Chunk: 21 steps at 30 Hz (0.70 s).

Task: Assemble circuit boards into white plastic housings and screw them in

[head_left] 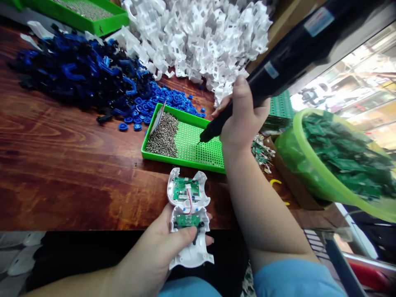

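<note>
My left hand (173, 243) grips a white plastic housing (189, 258) at the table's front edge, with the thumb across its lower part. Two green circuit boards (186, 189) sit in the housing, and a red and white wire runs from the upper one toward the lower. My right hand (243, 119) is wrapped around a black electric screwdriver (275, 62), which slants down to the left. Its thin bit points into a green perforated tray (182, 163). Small metal screws (162, 136) are heaped at the tray's left end. Whether a screw is on the bit, I cannot tell.
Blue and black plastic parts (74, 70) and small blue round pieces (167, 99) lie behind the tray. White plastic shells (198, 33) are piled at the back. A yellow-green basin (297, 165) of circuit boards stands right. Another green tray (108, 24) is at the back left.
</note>
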### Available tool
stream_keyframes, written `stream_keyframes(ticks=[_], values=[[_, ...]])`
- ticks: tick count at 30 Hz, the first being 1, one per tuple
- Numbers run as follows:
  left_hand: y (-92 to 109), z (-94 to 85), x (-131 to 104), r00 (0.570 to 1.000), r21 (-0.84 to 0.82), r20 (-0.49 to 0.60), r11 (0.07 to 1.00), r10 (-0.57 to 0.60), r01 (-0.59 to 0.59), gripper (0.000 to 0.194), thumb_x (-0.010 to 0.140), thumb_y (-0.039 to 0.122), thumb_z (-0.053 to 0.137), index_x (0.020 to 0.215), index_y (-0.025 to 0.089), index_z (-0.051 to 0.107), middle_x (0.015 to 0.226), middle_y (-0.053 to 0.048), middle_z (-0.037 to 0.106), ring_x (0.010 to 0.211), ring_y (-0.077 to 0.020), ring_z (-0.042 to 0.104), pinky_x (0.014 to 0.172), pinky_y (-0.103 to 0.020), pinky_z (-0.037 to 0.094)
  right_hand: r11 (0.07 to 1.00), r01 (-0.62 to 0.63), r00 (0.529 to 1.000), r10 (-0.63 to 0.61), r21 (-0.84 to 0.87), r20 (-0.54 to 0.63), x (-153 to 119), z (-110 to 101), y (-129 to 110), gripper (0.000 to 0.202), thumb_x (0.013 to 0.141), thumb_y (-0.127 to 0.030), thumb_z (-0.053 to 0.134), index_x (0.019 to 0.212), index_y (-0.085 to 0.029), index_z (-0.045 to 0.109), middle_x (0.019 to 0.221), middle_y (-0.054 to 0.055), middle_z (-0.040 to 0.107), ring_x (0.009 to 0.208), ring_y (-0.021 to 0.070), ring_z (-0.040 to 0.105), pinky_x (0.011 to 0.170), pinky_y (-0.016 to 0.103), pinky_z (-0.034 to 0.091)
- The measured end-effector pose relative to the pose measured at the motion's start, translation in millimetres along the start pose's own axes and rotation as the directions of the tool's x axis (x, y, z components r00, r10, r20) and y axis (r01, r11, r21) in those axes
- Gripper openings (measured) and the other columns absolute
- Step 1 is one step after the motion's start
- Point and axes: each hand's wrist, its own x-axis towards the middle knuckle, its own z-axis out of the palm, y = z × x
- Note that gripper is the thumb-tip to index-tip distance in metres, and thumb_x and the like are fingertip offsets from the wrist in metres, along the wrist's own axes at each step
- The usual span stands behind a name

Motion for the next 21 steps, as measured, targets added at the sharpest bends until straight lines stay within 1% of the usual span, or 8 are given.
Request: stream_keyframes(ticks=[5, 8, 11, 15, 18, 20, 21], values=[[0, 0.0, 0, 1.0, -0.008, 0.003, 1.0, 0.005, -0.005, 0.039, 0.078, 0.015, 0.065, 0.116, 0.015, 0.055, 0.111, -0.012, 0.067, 0.089, -0.0262, 0.069, 0.076, -0.032, 0.053, 0.999, 0.011, 1.0, -0.01, 0.041, -0.009, 0, 0, 1, 0.016, 0.076, -0.033, 0.06, 0.07, -0.027, 0.045, 0.051, -0.01, 0.043, 0.039, 0.0079, 0.044, 0.037, 0.024, 0.036], [0, 0.3, 0, 1.0, -0.014, 0.004, 1.0, 0.006, -0.006, 0.04, 0.078, 0.013, 0.064, 0.117, 0.014, 0.054, 0.11, -0.012, 0.068, 0.088, -0.0253, 0.069, 0.074, -0.031, 0.054, 1.0, 0.006, 1.0, -0.006, 0.021, -0.003, 0, -1, 3, 0.018, 0.077, -0.035, 0.059, 0.071, -0.026, 0.045, 0.048, -0.01, 0.042, 0.037, 0.0076, 0.043, 0.036, 0.023, 0.036], [0, 1.2, 0, 1.0, -0.018, 0.009, 1.0, 0.013, -0.013, 0.04, 0.077, 0.01, 0.063, 0.116, 0.014, 0.054, 0.106, -0.01, 0.069, 0.087, -0.0243, 0.069, 0.073, -0.029, 0.054, 1.0, 0.002, 1.0, -0.002, 0.015, 0.019, -1, -1, 5, 0.018, 0.077, -0.036, 0.059, 0.071, -0.025, 0.046, 0.046, -0.01, 0.045, 0.035, 0.0077, 0.042, 0.036, 0.023, 0.036], [-1, 1.1, 0, 1.0, -0.018, 0.015, 1.0, 0.025, -0.025, 0.042, 0.077, 0.009, 0.063, 0.117, 0.014, 0.053, 0.104, -0.009, 0.07, 0.086, -0.0229, 0.069, 0.074, -0.028, 0.054, 0.997, 0.024, 1.0, -0.023, 0.075, -0.018, 0, -1, 2, 0.014, 0.077, -0.031, 0.061, 0.071, -0.025, 0.049, 0.047, -0.01, 0.046, 0.036, 0.0078, 0.044, 0.036, 0.023, 0.037], [-4, -2.2, 4, 0.999, -0.031, 0.037, 0.999, 0.036, -0.035, 0.043, 0.075, 0.011, 0.067, 0.116, 0.015, 0.055, 0.103, -0.009, 0.07, 0.087, -0.0229, 0.069, 0.073, -0.028, 0.054, 0.994, 0.083, 0.994, -0.078, 0.067, -0.077, 3, -2, -15, 0.009, 0.076, -0.026, 0.059, 0.072, -0.025, 0.051, 0.048, -0.01, 0.046, 0.039, 0.0077, 0.046, 0.035, 0.023, 0.037], [-6, -5.4, 7, 0.998, -0.04, 0.058, 0.999, 0.039, -0.036, 0.046, 0.072, 0.012, 0.07, 0.116, 0.017, 0.055, 0.1, -0.007, 0.07, 0.086, -0.0224, 0.069, 0.073, -0.028, 0.054, 0.986, 0.153, 0.981, -0.143, 0.071, -0.128, 2, -6, -37, 0.009, 0.076, -0.022, 0.057, 0.069, -0.024, 0.053, 0.045, -0.01, 0.045, 0.039, 0.007, 0.048, 0.034, 0.021, 0.035], [-7, -6.8, 8, 0.997, -0.043, 0.068, 0.998, 0.039, -0.037, 0.048, 0.072, 0.013, 0.071, 0.116, 0.017, 0.054, 0.098, -0.006, 0.071, 0.086, -0.022, 0.069, 0.073, -0.028, 0.053, 0.983, 0.162, 0.981, -0.151, 0.086, -0.126, -1, -10, -51, 0.012, 0.076, -0.022, 0.056, 0.065, -0.023, 0.054, 0.043, -0.009, 0.045, 0.038, 0.0067, 0.049, 0.034, 0.02, 0.035]])
